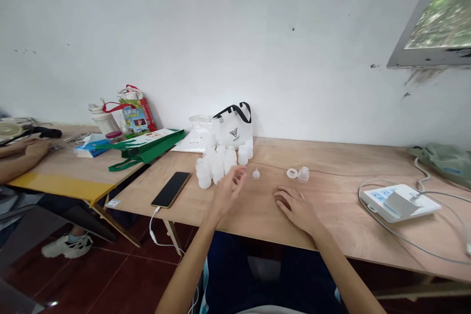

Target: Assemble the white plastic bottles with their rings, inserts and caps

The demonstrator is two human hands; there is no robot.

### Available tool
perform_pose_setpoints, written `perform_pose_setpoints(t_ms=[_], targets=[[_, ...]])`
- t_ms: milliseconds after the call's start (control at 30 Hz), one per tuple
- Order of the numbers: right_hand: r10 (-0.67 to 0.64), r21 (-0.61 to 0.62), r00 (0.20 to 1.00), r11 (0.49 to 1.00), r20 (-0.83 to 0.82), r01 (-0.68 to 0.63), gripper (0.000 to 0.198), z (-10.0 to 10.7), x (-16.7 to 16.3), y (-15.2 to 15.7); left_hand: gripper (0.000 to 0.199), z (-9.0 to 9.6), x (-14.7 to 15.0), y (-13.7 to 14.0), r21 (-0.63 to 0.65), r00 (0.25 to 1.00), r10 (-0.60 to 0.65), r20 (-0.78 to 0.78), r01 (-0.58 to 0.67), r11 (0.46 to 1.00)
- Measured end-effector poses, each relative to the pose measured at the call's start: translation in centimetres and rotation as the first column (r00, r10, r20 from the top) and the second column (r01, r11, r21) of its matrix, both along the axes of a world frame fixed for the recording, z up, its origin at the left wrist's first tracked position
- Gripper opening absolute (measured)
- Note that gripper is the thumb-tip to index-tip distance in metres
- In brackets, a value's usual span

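Beside the translucent bottles (pixel 217 161), left hand (pixel 231 185) curls, grip unclear; right hand (pixel 296 208) rests spread on desk (pixel 331 169); tote bag (pixel 232 126) lettering is illegible.

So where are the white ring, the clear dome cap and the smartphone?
White ring (pixel 292 177): head view, near part of its rim.
Clear dome cap (pixel 303 174): head view, middle of its side.
Smartphone (pixel 171 190): head view, mid-screen.

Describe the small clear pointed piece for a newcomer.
On the wooden table, find the cluster of whitish bottles. Right of them, beside the left hand, sits a small clear piece. Unlike the white ring and clear dome farther right, it has a wide base and a narrow tip pointing up.
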State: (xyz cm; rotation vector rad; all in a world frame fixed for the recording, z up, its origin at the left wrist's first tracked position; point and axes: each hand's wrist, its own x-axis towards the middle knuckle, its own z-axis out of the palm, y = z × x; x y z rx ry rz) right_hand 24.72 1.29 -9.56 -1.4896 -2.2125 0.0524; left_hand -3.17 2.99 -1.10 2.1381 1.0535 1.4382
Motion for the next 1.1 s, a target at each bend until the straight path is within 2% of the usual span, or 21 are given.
perform_pose_setpoints(t_ms=[67,100,200,267,367,567,1100], targets=[[-0.008,0.012,1.000,1.000,0.013,0.008,0.031,-0.2,0.0,0.0,0.020,-1.9,1.1,0.5,-0.103,0.947,-0.188,-0.262,0.167,0.981],[-0.008,0.017,1.000,1.000,0.020,0.007,0.032,-0.3,0.0,0.0,0.020,-2.8,1.5,0.8,-0.116,0.905,-0.230,-0.357,0.201,0.973],[-0.003,0.035,1.000,0.999,0.031,0.002,0.034,-0.4,-0.2,0.0,0.021,-5.3,2.4,1.2,-0.112,0.825,-0.188,-0.534,0.151,0.982],[-0.001,0.040,1.000,0.999,0.030,0.000,0.033,-0.4,-0.2,0.0,0.024,-6.4,2.9,1.2,-0.090,0.802,-0.128,-0.583,0.092,0.992],[0.003,0.039,1.000,0.999,0.020,-0.003,0.033,-0.2,-0.3,-0.1,0.027,-7.0,3.4,1.0,-0.073,0.793,-0.088,-0.603,0.055,0.996],[-0.009,0.021,1.000,1.000,-0.009,0.009,0.033,0.1,-0.4,-0.3,0.026,-6.7,3.4,1.0,-0.110,0.807,-0.107,-0.581,0.052,0.993],[-0.008,0.016,1.000,1.000,0.006,0.008,0.034,-0.1,-0.3,-0.1,0.025,-6.5,3.5,0.9,-0.099,0.811,-0.104,-0.576,0.057,0.993]])
